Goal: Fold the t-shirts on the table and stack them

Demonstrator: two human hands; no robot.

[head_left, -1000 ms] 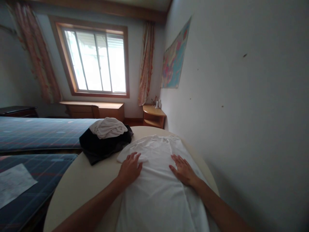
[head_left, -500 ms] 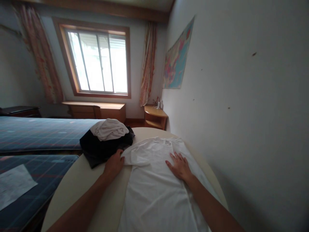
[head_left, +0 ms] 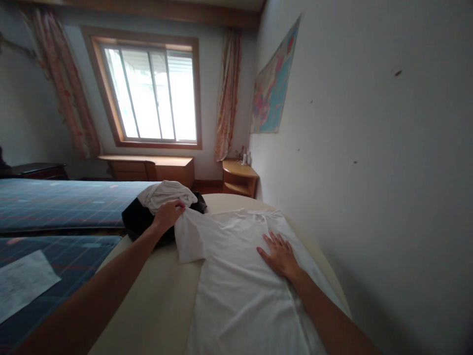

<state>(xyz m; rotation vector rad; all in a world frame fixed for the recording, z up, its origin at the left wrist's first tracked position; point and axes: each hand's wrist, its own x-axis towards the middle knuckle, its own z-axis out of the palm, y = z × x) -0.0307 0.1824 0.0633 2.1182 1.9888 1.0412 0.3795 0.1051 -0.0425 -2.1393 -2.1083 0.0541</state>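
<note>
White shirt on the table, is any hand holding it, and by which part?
The left hand pinches the white shirt by the outer corner of its sleeve; the right hand lies flat on the shirt's body.

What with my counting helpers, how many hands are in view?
2. The left hand pinches a sleeve of the shirt near the dark cloth; the right hand lies spread on the shirt. No other hand shows.

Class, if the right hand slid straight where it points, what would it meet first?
Probably more of the white shirt ahead of the right hand, then the table; depth is unclear.
</note>
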